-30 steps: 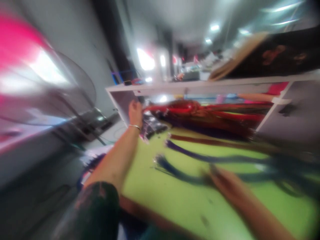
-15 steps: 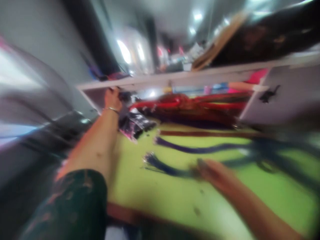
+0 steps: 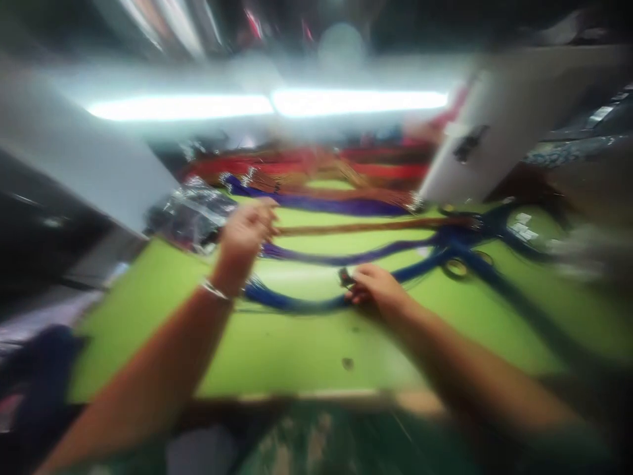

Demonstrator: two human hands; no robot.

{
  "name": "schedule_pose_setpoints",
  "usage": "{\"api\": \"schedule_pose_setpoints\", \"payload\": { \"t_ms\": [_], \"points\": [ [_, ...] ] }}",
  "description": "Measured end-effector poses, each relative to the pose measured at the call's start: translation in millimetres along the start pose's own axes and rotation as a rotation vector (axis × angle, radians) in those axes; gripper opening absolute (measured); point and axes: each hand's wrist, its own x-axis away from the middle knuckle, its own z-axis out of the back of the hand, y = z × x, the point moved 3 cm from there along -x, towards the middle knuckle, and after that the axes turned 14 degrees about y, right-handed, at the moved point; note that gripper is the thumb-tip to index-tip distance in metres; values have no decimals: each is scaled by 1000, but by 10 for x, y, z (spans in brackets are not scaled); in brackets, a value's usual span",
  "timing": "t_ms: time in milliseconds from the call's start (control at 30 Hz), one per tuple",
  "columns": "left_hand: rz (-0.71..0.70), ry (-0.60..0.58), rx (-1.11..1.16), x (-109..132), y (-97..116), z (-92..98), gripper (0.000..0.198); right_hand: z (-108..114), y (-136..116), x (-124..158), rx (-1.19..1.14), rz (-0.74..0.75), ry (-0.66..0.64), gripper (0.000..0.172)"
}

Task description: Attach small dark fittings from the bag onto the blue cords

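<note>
The picture is smeared by motion. My right hand (image 3: pixel 376 290) rests on the green table (image 3: pixel 297 343), its fingers pinched on a blue bundle of cords (image 3: pixel 291 302). My left hand (image 3: pixel 247 227), with a bracelet at the wrist, hovers over the left ends of a purple cord bundle (image 3: pixel 346 254) and a brown bundle (image 3: pixel 356 227); its fingers look curled, and whether anything is in them is unclear. Farther back lie red and orange bundles (image 3: pixel 316 165).
A clear plastic bag (image 3: pixel 190 214) lies at the table's back left. A white board (image 3: pixel 494 145) stands at the back right, and a white shelf (image 3: pixel 267 105) runs across the back. A small ring (image 3: pixel 457 267) lies among blue cords on the right.
The camera has swung down and right. My left hand has come back from the shelf at the back left to the cord ends. My right hand still lies on the blue bundle.
</note>
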Motion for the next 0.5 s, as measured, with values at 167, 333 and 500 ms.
{"api": "schedule_pose_setpoints", "payload": {
  "t_ms": [167, 333, 500],
  "points": [
    [267, -281, 13, 929, -467, -593, 34, -271, -304, -44, 151, 139, 11, 23],
    [370, -231, 126, 824, -673, -410, 34, -548, -311, -161, 400, 390, 44, 18],
    [536, -174, 205, 773, -921, -78, 45, -809, -249, -273, 673, 739, 64, 12]
  ]
}}
